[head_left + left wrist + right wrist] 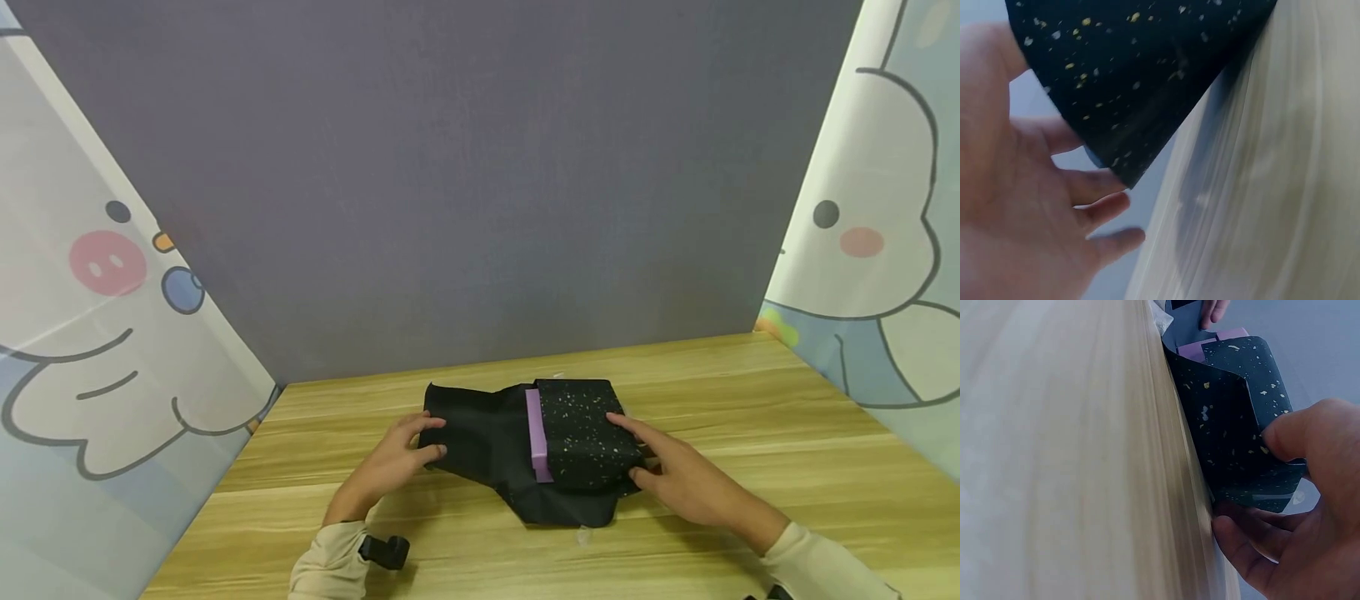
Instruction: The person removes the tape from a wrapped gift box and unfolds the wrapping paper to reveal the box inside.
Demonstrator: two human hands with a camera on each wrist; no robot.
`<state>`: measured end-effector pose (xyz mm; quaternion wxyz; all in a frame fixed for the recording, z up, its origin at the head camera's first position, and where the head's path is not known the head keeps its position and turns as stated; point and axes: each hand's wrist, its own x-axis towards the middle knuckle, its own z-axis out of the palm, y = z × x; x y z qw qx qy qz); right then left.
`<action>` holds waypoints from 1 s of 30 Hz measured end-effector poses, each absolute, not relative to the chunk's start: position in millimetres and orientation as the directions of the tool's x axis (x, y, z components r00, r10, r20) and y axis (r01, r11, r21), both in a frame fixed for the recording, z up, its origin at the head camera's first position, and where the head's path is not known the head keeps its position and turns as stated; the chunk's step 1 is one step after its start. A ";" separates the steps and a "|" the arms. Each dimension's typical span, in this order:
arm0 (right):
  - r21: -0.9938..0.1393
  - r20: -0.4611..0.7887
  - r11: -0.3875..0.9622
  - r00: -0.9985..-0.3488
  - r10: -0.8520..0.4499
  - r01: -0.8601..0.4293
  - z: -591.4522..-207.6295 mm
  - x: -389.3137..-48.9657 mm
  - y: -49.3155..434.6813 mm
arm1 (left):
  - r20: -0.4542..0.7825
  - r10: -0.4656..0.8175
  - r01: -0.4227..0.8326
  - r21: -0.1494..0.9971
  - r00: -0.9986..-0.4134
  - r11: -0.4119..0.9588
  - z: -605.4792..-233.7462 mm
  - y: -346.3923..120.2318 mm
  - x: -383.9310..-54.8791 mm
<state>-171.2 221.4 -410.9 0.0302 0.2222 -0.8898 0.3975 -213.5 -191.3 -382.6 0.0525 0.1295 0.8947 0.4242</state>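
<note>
A purple box [537,437] lies on its side of black paper, its left edge showing from under a speckled flap. The wrapping paper [588,429] has gold and white flecks on one face and is plain black on the other. At the paper's left end, my left hand [384,468] holds the raised edge; its lower fingers are loose in the left wrist view. My right hand [693,482] grips the folded right end of the paper, thumb [1288,434] on the flecked flap and fingers curled below. Most of the box is hidden.
The wooden table [465,558] carries small clear scraps, one a tape-like piece [583,536] near the paper's front edge. A grey wall panel [487,183] stands behind, with cartoon-printed sheets [90,350] on both sides.
</note>
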 end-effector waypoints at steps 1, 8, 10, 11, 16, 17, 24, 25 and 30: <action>-0.691 0.231 0.587 -0.899 -0.373 -0.421 -411.0 -171.2 221.7 | 0.003 0.290 0.186 0.773 -0.957 0.606 -382.7 -193.0 -214.1; -0.679 0.230 0.598 -0.897 -0.378 -0.427 -412.6 -171.1 222.2 | -0.068 0.374 0.196 0.758 -0.925 0.622 -384.1 -200.9 -214.3; -0.671 0.231 0.604 -0.895 -0.381 -0.430 -413.1 -171.1 222.3 | -0.080 0.387 0.203 0.744 -0.919 0.637 -386.3 -199.7 -214.3; -0.673 0.227 0.606 -0.898 -0.377 -0.425 -413.2 -170.8 222.1 | -0.083 0.388 0.209 0.730 -0.918 0.651 -387.5 -198.2 -214.5; -0.660 0.235 0.613 -0.894 -0.381 -0.435 -412.7 -170.4 222.1 | -0.074 0.409 0.272 0.640 -0.909 0.718 -392.8 -187.4 -214.4; -0.657 0.239 0.614 -0.893 -0.381 -0.437 -412.4 -170.3 222.0 | -0.069 0.418 0.287 0.625 -0.906 0.726 -393.5 -185.1 -214.2; -0.666 0.245 0.597 -0.888 -0.390 -0.446 -411.7 -170.4 222.0 | -0.074 0.413 0.311 0.541 -0.908 0.781 -397.1 -170.3 -210.1; -0.666 0.244 0.598 -0.888 -0.391 -0.446 -411.9 -170.3 222.0 | -0.068 0.403 0.312 0.521 -0.913 0.795 -397.6 -168.0 -209.2; -0.660 0.238 0.606 -0.889 -0.392 -0.444 -412.6 -169.7 221.9 | -0.057 0.350 0.299 0.404 -0.935 0.864 -401.0 -159.3 -205.2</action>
